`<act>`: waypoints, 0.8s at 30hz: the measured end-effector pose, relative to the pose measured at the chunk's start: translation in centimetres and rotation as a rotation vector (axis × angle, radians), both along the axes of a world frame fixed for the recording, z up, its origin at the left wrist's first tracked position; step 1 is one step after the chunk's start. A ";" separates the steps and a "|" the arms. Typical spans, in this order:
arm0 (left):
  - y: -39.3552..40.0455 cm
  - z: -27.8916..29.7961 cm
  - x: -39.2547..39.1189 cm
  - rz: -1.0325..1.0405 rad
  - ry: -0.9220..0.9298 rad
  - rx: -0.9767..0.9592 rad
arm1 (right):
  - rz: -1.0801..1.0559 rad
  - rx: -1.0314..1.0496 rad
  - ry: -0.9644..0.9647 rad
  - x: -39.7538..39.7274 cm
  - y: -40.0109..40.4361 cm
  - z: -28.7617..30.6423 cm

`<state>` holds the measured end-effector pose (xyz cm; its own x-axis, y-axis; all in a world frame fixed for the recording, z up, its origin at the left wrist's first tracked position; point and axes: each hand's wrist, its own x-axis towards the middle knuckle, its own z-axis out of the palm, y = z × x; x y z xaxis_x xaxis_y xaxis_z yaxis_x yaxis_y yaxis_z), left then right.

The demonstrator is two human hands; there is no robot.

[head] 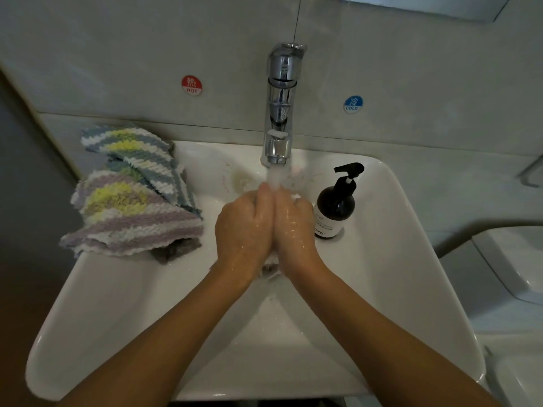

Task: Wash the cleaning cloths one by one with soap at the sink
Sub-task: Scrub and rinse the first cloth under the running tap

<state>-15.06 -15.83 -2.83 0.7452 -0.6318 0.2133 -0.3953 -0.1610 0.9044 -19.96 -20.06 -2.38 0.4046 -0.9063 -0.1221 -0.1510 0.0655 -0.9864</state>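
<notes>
We held left hand (pixel 245 227) and right hand (pixel 293 227) pressed together, squeezing cloth (pixel 270 267) under tap (pixel 280 113) stream: rinse step, we judged. Next likely: wring, swap from pile (pixel 132 195).

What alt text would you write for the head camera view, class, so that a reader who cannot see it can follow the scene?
Two hands, the left hand and right hand, squeeze a wet cloth together under water running from a chrome tap into a white sink. Striped cloths lie piled on the sink's left rim, and a dark pump soap bottle stands at the right.
</notes>
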 end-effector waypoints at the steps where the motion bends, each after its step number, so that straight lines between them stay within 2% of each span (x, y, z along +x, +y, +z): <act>1: 0.0 0.1 0.1 -0.007 0.009 -0.014 | -0.001 -0.017 0.000 0.1 0.0 0.1; 3: -0.2 -0.2 0.3 -0.016 -0.002 0.007 | 0.004 -0.057 0.001 0.2 0.1 0.0; 5: -0.3 -0.4 0.4 0.000 -0.090 0.030 | -0.005 -0.058 -0.040 0.1 0.3 0.2; 7: -0.2 -0.5 0.2 0.015 -0.056 -0.075 | -0.032 -0.041 -0.096 0.1 0.6 0.3; 11: 0.0 -0.5 -0.2 0.010 0.044 -0.188 | -0.131 0.089 -0.187 0.1 0.7 0.7; 18: 0.2 -0.5 -0.5 -0.035 0.013 -0.289 | -0.148 0.257 -0.357 -0.3 0.2 0.7; 24: 0.2 -0.8 0.8 -0.032 -0.103 -0.271 | -0.011 0.166 -0.281 -0.4 0.3 0.2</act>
